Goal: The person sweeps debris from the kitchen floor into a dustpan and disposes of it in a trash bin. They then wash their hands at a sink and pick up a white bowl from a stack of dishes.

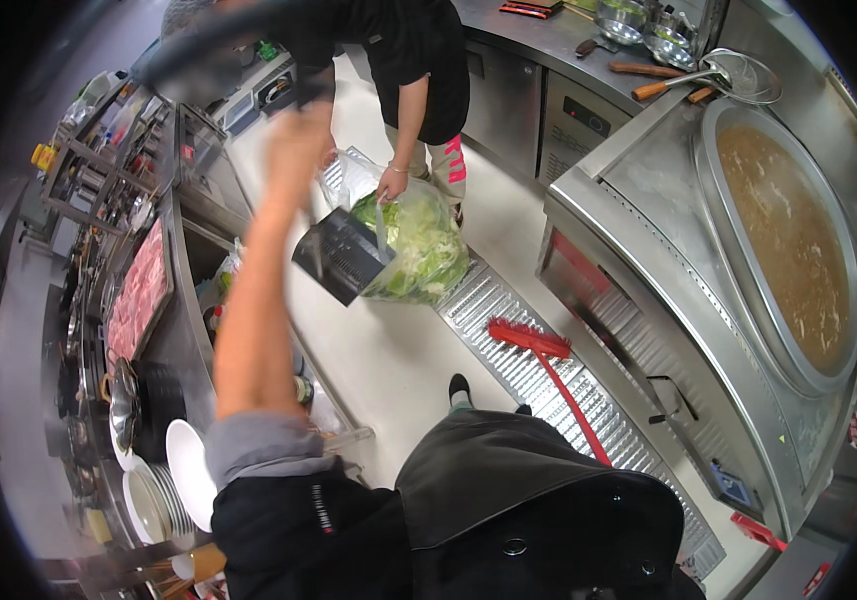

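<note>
My left hand [295, 150], blurred, reaches forward at the end of my bare forearm. It is closed around the upright handle of a black long-handled dustpan [342, 259]. The dustpan's box-shaped pan is beside a clear plastic bag [436, 225] filled with leafy green vegetables [406, 255]. A co-worker in black bends over that bag, one hand [392, 184] gripping its edge. A red broom [530, 337] has its bristle head over the metal floor grating, and its handle runs back until my apron hides it. My right hand is out of view.
On my right, a large pot of brown broth [788, 247] is set in a steel stove, a wire strainer [747, 75] behind it. A tray of raw sliced meat [140, 292] and stacked plates [151, 499] occupy the left counter. Metal grating [473, 300] crosses the floor.
</note>
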A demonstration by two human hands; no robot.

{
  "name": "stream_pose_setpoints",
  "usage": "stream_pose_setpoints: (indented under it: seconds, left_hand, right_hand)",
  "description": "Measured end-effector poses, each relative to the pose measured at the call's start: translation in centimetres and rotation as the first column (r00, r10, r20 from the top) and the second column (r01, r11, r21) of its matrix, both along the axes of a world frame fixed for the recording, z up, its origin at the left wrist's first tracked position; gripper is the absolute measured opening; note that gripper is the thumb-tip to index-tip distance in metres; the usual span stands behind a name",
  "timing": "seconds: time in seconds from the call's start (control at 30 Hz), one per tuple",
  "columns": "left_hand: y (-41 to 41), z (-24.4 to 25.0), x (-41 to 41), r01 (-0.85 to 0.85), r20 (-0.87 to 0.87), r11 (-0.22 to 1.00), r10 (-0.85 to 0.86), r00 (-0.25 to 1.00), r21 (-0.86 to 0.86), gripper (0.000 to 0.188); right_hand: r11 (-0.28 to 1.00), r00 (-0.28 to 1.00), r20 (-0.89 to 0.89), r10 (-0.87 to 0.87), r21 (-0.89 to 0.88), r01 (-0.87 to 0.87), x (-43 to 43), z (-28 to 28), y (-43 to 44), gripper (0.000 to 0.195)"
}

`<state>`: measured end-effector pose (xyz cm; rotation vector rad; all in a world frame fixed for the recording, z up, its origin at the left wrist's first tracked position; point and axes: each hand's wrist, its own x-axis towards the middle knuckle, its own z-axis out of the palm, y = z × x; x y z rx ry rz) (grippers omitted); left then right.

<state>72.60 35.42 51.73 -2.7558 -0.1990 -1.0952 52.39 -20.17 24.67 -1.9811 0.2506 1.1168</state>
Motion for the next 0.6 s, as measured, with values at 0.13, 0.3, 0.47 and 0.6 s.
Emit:
stream_pose_setpoints:
  seconds: [0.13, 0.3, 0.47, 0.6]
  left_hand:
    - [8.9, 4.4, -8.7, 0.005, 0.357, 0.683, 0.375, 0.856, -0.731, 0.034]
    - [13.6, -1.3, -20.3, 0.097, 0.464, 0.589, 0.515, 0.721, -0.803, 0.036]
    - [13.2, -9.8, -24.9, -0.157, 0.319, 0.502, 0.730, 0.604, -0.851, 0.036]
    - [11.8, -15.7, -25.9, -0.112, 0.224, 0.336, 0.805, 0.549, -0.935, 0.030]
  right_hand:
    - [0.999, 0.999, -0.045, 0.017, 0.034, -0.015, 0.9, 1.3, -0.5, 0.048]
    - [0.996, 0.993, -0.116, 0.034, 0.086, -0.024, 2.5, 3.7, 0.9, 0.048]
    - [0.994, 0.991, -0.128, 0.038, 0.107, -0.024, 4.1, 3.2, 2.3, 0.047]
    - [0.977, 0.989, -0.136, -0.056, 0.198, 0.082, 4.4, 1.0, 2.8, 0.044]
